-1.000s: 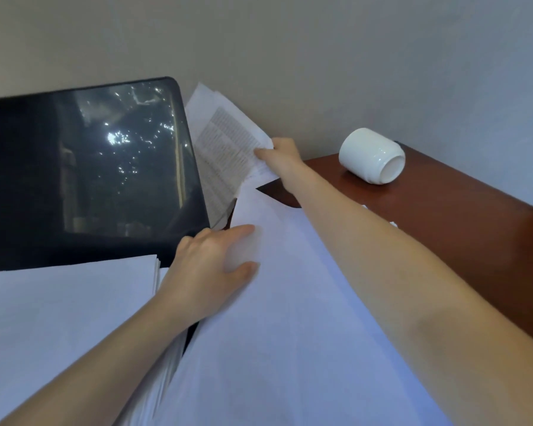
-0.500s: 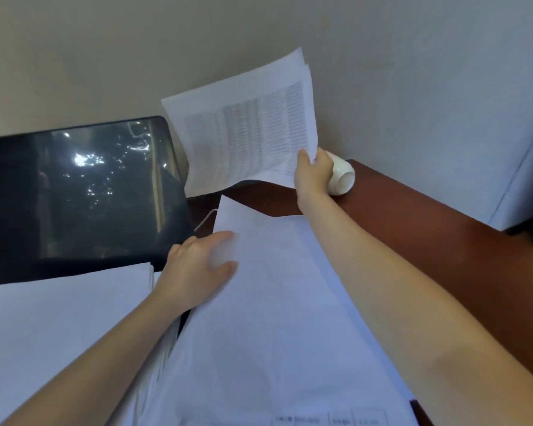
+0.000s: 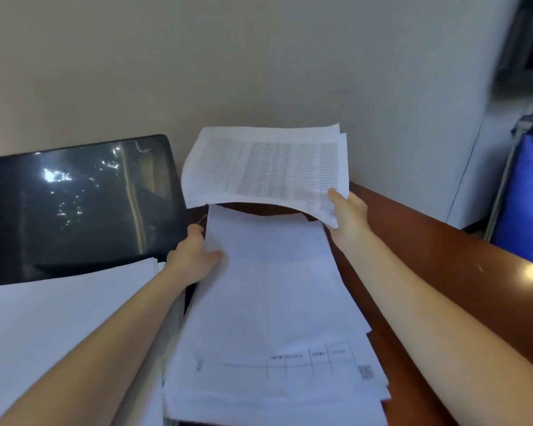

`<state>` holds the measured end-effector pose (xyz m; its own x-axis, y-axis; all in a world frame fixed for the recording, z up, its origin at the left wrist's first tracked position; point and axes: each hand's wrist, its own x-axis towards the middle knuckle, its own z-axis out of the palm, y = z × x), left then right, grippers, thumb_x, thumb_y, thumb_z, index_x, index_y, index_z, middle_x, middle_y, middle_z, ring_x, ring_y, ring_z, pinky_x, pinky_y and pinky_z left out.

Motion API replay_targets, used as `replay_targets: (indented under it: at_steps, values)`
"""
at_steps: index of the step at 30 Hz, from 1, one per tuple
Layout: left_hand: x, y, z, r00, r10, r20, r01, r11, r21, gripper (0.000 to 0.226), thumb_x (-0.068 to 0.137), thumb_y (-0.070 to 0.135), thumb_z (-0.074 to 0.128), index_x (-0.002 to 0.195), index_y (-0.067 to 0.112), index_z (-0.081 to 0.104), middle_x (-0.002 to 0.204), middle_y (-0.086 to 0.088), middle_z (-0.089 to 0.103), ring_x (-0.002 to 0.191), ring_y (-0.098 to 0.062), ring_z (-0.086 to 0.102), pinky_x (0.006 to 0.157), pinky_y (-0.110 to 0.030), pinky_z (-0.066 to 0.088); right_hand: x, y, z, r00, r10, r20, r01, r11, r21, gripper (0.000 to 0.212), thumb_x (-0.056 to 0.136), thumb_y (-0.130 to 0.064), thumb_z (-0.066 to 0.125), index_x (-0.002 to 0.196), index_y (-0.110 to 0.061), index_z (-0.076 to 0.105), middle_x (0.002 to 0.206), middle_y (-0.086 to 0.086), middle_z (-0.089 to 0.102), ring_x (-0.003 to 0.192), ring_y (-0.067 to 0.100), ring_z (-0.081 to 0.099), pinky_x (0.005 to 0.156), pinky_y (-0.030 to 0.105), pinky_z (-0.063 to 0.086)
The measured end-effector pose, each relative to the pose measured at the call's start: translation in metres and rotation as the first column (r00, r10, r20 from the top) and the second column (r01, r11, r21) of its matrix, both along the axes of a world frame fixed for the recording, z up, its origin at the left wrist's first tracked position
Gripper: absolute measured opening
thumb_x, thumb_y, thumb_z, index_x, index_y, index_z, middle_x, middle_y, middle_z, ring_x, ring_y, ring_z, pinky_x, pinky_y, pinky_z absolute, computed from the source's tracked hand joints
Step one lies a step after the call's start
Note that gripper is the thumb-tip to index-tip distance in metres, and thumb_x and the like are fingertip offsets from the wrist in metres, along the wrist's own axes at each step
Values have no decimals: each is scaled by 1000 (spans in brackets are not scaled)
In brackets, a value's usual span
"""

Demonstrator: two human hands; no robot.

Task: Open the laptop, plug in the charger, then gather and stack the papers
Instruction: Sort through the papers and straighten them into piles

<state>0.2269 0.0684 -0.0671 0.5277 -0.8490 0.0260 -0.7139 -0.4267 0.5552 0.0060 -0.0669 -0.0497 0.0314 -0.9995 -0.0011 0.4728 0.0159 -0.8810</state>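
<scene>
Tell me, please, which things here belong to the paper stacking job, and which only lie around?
For the job: printed sheets pinched by the right hand; middle stack gripped by the left hand; left pile; open laptop.
Lying about: blue thing at the right edge; thin cable on the wall.

glossy laptop screen point(image 3: 74, 207), matt papers point(image 3: 271, 302), polished wood desk point(image 3: 428, 241)

One view only: a wide-angle camera on the person's head is looking forward and down, sitting close over the papers point(image 3: 274, 287) on the desk point(image 3: 443, 241) and facing the wall point(image 3: 259, 72); left hand point(image 3: 194, 256) and right hand point(image 3: 350, 213) are showing mid-frame.
</scene>
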Motion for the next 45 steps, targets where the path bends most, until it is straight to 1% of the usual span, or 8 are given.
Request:
replay_targets:
  at_steps: [8,17,21,24,28,32,37,45]
  values:
    - [6,4,-11,996,-84,14,85,994,-75,9,89,23,55,90,15,60,90,-5,66,86,-29,63,81,-45,52,-61,-9,-21,987,-63,-148,66,998,15,16,92,-9,59,107,-13,63,100,6,67,94,25,66,81,34,55]
    - [-19,8,2,876,-15,-482,-203,894,-398,38,103,36,30,88,14,57,76,2,57,83,-17,54,77,-28,39,-85,-17,-23,879,294,-375,-280,956,92,13,88,-22,66,99,-14,67,89,5,73,78,17,70,72,30,56]
    - [-19,13,11,632,-108,-767,-259,904,-341,67,94,64,17,88,14,60,81,-8,67,79,-22,62,68,-32,46,-94,-20,-20,773,449,-447,-433,890,144,9,88,-16,64,94,-12,69,87,7,74,76,17,71,76,33,56]
    - [-17,19,14,741,-111,-662,-65,970,-236,76,91,68,9,99,14,62,91,-13,69,87,-24,62,79,-37,42,-95,-16,-16,648,460,-608,-462,871,166,9,84,-14,69,91,-9,69,87,7,74,78,19,70,77,33,55]
    - [-16,19,15,922,-132,-363,99,989,-109,37,91,42,56,112,12,55,96,-4,66,85,-18,63,70,-29,47,-82,-13,-23,478,123,-870,-371,926,-73,20,77,-21,76,74,-7,62,71,7,56,72,22,52,62,27,39]
    - [-21,21,11,961,-205,-184,198,978,-58,54,85,23,68,130,16,39,106,2,57,90,-12,56,67,-21,42,-69,-4,-30,462,-277,-842,-11,948,-318,43,84,-42,65,121,-24,57,96,-1,64,99,19,57,83,31,37]
    - [-25,25,12,957,-217,-194,186,969,-165,56,87,19,64,136,16,36,105,0,57,84,-9,56,63,-19,42,-81,28,-29,306,-147,-941,46,989,-139,65,93,-37,52,147,-11,27,142,15,43,132,33,39,103,38,34]
    - [-36,23,18,924,-256,-285,204,959,-198,21,92,23,57,111,15,57,98,3,64,84,-13,62,64,-24,47,-71,50,-35,570,-137,-810,-6,985,-171,72,90,7,44,152,-11,12,149,7,38,124,14,42,78,2,34]
